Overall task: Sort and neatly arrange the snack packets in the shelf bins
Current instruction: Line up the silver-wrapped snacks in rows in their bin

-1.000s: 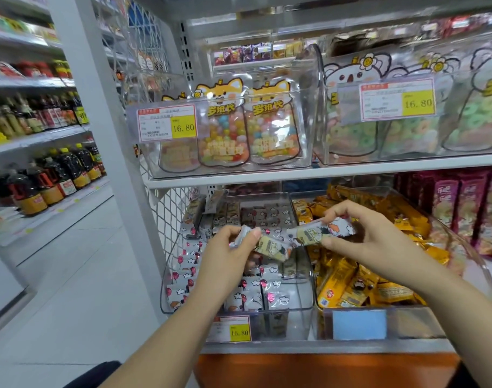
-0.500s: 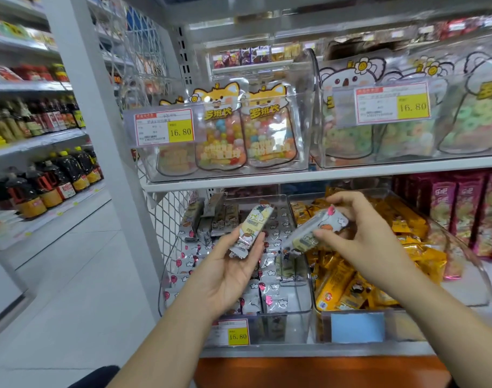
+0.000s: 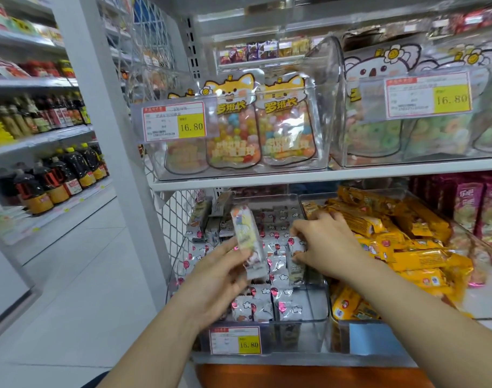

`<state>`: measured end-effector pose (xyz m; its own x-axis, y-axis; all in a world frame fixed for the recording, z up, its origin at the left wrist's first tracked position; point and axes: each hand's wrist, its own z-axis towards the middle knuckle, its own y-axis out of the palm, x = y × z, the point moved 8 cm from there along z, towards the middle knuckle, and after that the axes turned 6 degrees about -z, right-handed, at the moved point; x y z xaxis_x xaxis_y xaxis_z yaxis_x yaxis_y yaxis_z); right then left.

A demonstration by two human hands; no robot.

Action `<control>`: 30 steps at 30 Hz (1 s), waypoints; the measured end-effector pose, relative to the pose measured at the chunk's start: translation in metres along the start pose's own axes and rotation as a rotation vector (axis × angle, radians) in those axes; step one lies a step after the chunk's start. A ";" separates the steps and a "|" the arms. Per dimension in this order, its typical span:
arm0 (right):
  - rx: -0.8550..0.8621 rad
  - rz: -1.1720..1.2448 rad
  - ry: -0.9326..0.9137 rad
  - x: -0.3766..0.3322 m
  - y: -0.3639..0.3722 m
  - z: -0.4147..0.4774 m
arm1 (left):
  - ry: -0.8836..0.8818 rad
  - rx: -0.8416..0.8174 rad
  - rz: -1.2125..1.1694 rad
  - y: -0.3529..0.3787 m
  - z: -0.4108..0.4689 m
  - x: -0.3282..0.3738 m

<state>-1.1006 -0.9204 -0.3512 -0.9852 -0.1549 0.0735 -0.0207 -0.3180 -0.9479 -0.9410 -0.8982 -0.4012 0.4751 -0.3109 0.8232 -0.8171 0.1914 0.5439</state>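
Lower centre, the clear bin [image 3: 295, 336] of silver packets [image 3: 278, 275] adjoins heaped yellow packets [image 3: 407, 247], which could spill across. The right hand [image 3: 326, 242] pinches a lower packet [image 3: 294, 257] into the rows and may knock neighbours askew; the left hand [image 3: 219, 278] loosely grips an upright packet [image 3: 246, 233], liable to slip.

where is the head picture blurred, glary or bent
Head view: motion blur smears the left hand and the silver-and-yellow snack packet it holds; the right hand in the clear lower bin is sharper; white glare streaks the clear plastic upper bins; the wide lens tilts the white shelf post.
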 end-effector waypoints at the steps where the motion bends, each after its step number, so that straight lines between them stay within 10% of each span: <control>1: -0.014 -0.003 -0.011 -0.002 0.002 0.004 | 0.020 0.015 0.127 -0.002 0.002 0.001; 7: -0.007 0.142 0.002 0.009 0.006 0.009 | 0.168 0.074 0.718 0.013 0.015 0.010; 14: 0.022 0.999 -0.096 0.017 -0.036 -0.017 | 0.321 -0.051 0.884 0.063 0.025 0.010; 22: 0.228 0.740 -0.072 0.029 -0.050 -0.033 | 0.364 -0.156 1.067 0.077 0.019 0.005; 30: 0.469 0.884 0.152 0.062 -0.066 -0.055 | 0.168 -0.318 1.737 0.079 0.026 -0.016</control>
<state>-1.1700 -0.8578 -0.3005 -0.6269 -0.4024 -0.6671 0.7636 -0.4872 -0.4237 -1.0213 -0.9018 -0.3759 -0.7452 0.5134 0.4255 -0.2882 0.3275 -0.8998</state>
